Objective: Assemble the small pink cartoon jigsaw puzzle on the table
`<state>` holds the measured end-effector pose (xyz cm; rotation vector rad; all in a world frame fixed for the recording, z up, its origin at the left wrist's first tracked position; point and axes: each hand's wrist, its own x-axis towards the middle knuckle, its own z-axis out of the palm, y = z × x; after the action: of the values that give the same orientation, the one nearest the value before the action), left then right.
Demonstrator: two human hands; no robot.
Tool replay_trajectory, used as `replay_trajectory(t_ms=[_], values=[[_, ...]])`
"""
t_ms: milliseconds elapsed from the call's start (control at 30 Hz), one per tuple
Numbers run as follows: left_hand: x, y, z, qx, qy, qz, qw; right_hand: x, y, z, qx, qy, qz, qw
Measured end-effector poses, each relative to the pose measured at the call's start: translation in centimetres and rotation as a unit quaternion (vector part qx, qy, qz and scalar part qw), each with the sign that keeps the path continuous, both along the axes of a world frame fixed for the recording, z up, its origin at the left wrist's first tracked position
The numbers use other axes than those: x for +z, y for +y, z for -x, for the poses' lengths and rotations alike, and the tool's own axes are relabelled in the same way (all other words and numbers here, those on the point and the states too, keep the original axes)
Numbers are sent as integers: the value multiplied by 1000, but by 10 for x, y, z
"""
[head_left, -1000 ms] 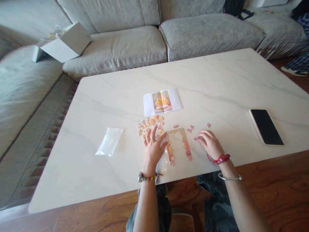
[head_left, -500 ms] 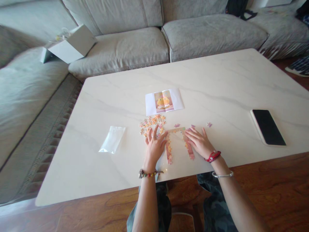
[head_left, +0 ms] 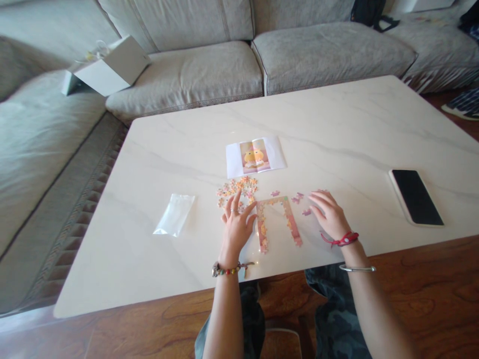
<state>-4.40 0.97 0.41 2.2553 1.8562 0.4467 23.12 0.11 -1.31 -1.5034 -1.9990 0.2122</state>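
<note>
A partly joined jigsaw puzzle border [head_left: 261, 230] lies on the table, with a top edge and two sides. My left hand [head_left: 238, 219] is open beside its upper left corner, fingers spread over the near edge of a heap of loose puzzle pieces [head_left: 234, 186]. To the right of the border, my right hand [head_left: 329, 212] is open with its fingers stretched out, apart from the border. Several pink pieces [head_left: 298, 198] lie between that hand and the border. Whatever is under the right fingertips is hidden.
Behind the heap lies a creased reference picture sheet [head_left: 256, 156]. A clear plastic bag [head_left: 174, 215] is on the left of the marble-patterned table [head_left: 149, 169], and a phone [head_left: 416, 197] on the right. A grey sofa [head_left: 194, 70] holding a white box [head_left: 112, 65] stands beyond.
My right hand has moved right, off the border's right side, uncovering that side and some loose pink pieces. The left hand has barely shifted.
</note>
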Motion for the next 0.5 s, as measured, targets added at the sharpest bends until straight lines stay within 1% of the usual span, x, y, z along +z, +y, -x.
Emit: replay_trajectory(t_ms=[67,133,300,400,500], values=[[0,0,3,12,-7,-17,1000,1,-1,-11,-6,-2,0,1000],[0,1,7,32,-11,-25,999,1,-3,-16,7,-12,18,1000],[-1,1,14,102,-14,-39,994,0,-3,-8,57,-30,65,996],[1,0,18,113,-18,-32,993,2,-3,-3,73,-17,75,994],[3,-2,21,109,-22,-30,993,5,-5,-2,67,-1,85,994]])
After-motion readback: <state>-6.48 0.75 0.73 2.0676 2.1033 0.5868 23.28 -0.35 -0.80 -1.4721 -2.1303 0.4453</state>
